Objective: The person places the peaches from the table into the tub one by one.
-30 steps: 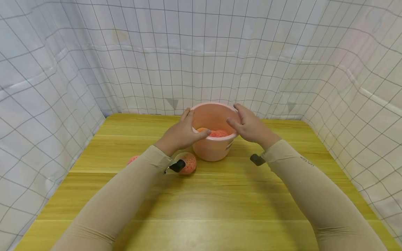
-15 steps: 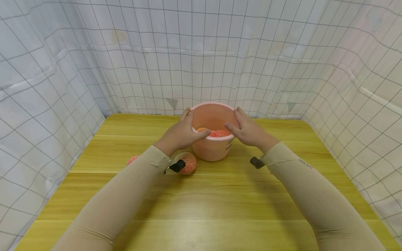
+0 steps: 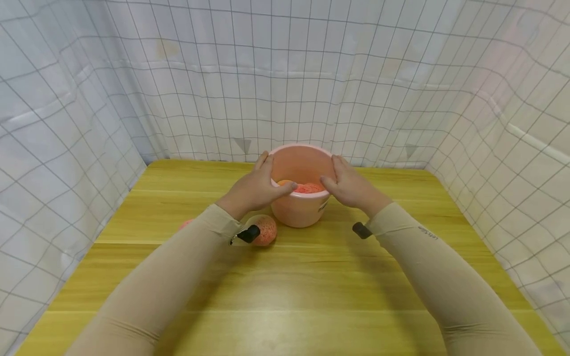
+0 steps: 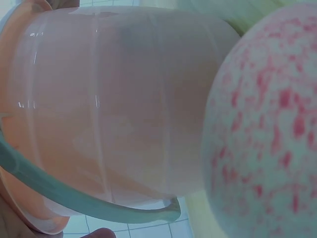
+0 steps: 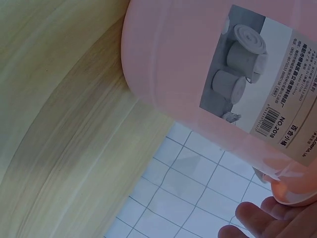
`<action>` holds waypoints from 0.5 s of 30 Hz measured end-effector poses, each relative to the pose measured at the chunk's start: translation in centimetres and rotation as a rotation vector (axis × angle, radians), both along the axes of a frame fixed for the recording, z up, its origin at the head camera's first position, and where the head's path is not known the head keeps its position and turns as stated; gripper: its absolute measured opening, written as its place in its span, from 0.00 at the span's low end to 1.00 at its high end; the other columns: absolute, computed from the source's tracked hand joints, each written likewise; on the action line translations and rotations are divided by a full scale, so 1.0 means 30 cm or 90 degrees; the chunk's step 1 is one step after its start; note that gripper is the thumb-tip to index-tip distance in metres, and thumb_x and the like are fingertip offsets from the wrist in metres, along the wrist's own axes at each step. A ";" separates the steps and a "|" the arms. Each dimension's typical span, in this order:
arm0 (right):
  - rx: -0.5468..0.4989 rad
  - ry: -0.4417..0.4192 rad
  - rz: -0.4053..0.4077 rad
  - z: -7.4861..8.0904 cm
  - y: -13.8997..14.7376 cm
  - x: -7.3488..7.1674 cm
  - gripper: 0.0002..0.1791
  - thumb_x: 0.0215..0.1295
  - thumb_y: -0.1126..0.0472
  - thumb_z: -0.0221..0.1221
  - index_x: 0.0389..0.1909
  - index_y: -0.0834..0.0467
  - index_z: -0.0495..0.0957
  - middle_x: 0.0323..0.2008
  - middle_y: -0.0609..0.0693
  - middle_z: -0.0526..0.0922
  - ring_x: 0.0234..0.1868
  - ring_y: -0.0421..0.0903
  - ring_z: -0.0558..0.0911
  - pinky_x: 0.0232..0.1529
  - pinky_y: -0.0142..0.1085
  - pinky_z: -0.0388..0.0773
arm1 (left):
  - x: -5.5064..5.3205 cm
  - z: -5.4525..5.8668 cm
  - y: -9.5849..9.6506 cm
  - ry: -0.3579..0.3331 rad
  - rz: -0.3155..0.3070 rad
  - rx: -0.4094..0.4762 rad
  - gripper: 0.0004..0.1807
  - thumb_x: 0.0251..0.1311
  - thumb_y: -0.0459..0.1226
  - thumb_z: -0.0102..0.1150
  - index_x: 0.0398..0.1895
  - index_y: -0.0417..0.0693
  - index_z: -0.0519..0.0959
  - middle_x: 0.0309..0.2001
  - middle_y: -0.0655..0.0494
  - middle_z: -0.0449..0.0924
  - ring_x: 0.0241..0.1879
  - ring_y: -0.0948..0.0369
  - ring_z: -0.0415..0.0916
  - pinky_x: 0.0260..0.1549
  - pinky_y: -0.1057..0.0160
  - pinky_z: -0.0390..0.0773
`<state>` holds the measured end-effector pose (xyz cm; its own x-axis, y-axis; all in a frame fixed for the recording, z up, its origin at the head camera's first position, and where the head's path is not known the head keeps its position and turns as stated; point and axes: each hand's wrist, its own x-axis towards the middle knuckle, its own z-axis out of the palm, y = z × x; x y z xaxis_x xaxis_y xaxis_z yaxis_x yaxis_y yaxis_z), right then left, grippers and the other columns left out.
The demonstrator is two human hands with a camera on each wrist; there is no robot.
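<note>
A pink bucket (image 3: 297, 213) stands on the wooden table in the head view, with an orange ball and a red textured ball (image 3: 310, 188) inside. My left hand (image 3: 251, 190) grips its rim on the left, thumb lying over the near edge. On the right side my right hand (image 3: 354, 187) holds the rim, thumb at the inner edge and fingers along the outside. The left wrist view shows the bucket's grey-green handle (image 4: 94, 208) hanging down its side. A printed label (image 5: 270, 89) on the bucket wall fills part of the right wrist view.
A red-speckled ball (image 3: 266, 230) sits on the table (image 3: 303, 287) just left of the bucket, beside my left wrist. Another red ball (image 3: 185, 223) peeks out behind the left sleeve. White gridded curtains (image 3: 294, 84) enclose the table at the back and sides.
The fingers of my right hand have shifted slightly down and settled along the bucket's rim. My left hand keeps its place on the rim, and the bucket stays where it was.
</note>
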<state>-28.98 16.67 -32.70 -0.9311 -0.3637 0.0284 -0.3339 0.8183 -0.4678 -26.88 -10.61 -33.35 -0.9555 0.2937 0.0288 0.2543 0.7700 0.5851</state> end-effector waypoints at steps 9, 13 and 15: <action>-0.016 0.000 -0.003 0.002 -0.003 0.000 0.48 0.77 0.42 0.47 0.84 0.66 0.41 0.83 0.62 0.52 0.82 0.61 0.59 0.80 0.58 0.59 | -0.002 0.008 -0.017 -0.006 -0.026 0.011 0.64 0.62 0.75 0.52 0.88 0.52 0.37 0.87 0.49 0.28 0.77 0.36 0.63 0.72 0.32 0.66; -0.006 -0.001 -0.008 0.001 -0.003 -0.004 0.48 0.77 0.42 0.47 0.85 0.65 0.41 0.84 0.62 0.51 0.82 0.61 0.58 0.80 0.58 0.58 | -0.007 0.012 -0.032 -0.017 -0.045 0.007 0.64 0.62 0.77 0.50 0.88 0.55 0.35 0.87 0.49 0.24 0.78 0.36 0.60 0.73 0.32 0.63; 0.000 -0.005 -0.011 0.002 -0.003 -0.004 0.49 0.77 0.41 0.47 0.85 0.65 0.41 0.84 0.61 0.50 0.83 0.60 0.57 0.81 0.58 0.58 | -0.008 0.011 -0.042 -0.024 -0.052 0.012 0.64 0.62 0.77 0.50 0.88 0.58 0.33 0.87 0.50 0.23 0.80 0.36 0.56 0.74 0.31 0.62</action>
<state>-29.09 16.57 -32.63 -0.9374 -0.3476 0.0206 -0.3158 0.8236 -0.4711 -27.12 -11.86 -33.02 -0.9289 0.3703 -0.0011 0.2930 0.7369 0.6092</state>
